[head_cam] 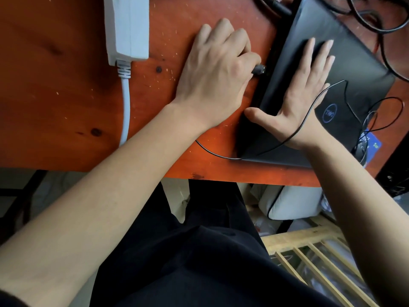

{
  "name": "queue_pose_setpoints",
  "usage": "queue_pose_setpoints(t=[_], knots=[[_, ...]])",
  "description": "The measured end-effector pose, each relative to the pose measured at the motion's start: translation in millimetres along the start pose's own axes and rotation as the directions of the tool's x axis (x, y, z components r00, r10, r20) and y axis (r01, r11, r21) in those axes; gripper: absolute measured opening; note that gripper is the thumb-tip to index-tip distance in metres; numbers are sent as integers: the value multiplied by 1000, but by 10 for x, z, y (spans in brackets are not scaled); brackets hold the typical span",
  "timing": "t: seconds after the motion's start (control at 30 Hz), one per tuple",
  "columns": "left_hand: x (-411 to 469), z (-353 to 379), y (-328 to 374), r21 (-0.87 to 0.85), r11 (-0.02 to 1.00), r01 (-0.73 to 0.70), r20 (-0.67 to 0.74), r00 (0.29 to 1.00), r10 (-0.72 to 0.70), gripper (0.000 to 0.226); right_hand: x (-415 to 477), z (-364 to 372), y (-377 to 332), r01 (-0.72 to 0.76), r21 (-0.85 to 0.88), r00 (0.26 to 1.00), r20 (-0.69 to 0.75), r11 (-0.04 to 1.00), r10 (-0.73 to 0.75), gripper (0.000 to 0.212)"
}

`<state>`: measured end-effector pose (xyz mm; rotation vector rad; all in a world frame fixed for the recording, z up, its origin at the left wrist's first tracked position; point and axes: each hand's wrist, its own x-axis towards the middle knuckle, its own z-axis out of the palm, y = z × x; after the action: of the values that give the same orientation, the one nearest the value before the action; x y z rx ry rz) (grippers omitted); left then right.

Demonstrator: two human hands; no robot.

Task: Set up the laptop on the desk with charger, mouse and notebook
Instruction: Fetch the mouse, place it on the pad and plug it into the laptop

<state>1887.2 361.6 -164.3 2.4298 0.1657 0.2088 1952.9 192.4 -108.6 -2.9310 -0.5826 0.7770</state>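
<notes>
The left hand (212, 63) pinches the small black plug (259, 69) at the side of the closed dark-grey laptop (354, 69) on the red-brown wooden desk (66, 89), the right hand (303, 96) spread flat on top of it — a skewed push could jam the port.

Left hand (217, 69) pinches plug (259, 69); right hand (303, 96) flat, fingers straight

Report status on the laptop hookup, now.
Left hand pinching a plug at the laptop's side edge, seating unclear. Right hand flat on top, laptop closed. Thin black cable draped across right wrist.
</notes>
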Motion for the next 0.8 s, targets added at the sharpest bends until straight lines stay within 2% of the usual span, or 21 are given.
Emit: queue_pose_setpoints(t=[0.17,0.43,0.67,0.8], knots=[[54,46,54,-6,999,35,23,999,-35,31,-5,1,-21,-18,-4,1000,14,1000,18,135],[91,35,84,-40,990,136,-27,990,-137,26,-8,11,-41,-32,-1,999,8,1000,32,134],[64,15,24,-36,998,45,27,999,-44,26,6,37,-40,-33,-18,999,-20,999,33,133],[44,21,46,-15,998,59,20,998,-59,26,12,40,-42,-33,-35,999,-32,999,32,132]])
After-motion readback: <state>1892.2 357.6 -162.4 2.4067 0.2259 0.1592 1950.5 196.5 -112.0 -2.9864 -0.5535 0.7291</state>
